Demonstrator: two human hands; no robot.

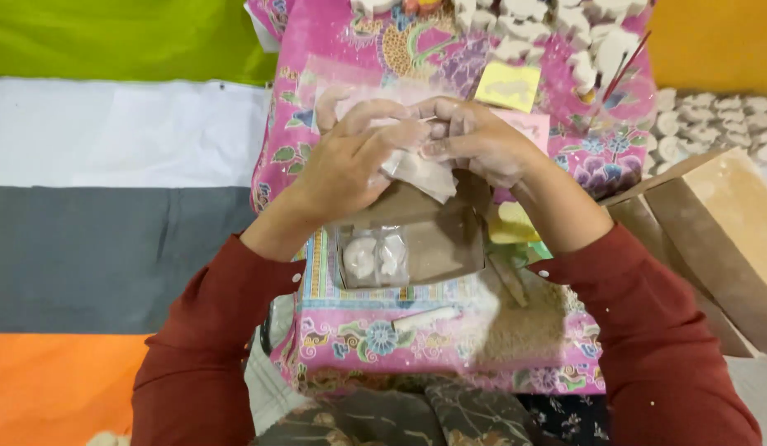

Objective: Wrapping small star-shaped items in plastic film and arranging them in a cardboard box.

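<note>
My left hand and my right hand meet above a small brown cardboard box with a clear window. Both hands pinch a thin white, crumpled wrapper just over the box's open top. Through the window I see two white moulded figures inside. Both hands are dusted with white powder. The box rests on a pink flowered cloth over my lap. What the wrapper holds is hidden by my fingers.
Several white plaster figures lie at the far edge of the cloth and on the floor at right. A yellow sponge, thin red sticks, a white stick and a flat brown carton at right surround me. Striped mat lies left.
</note>
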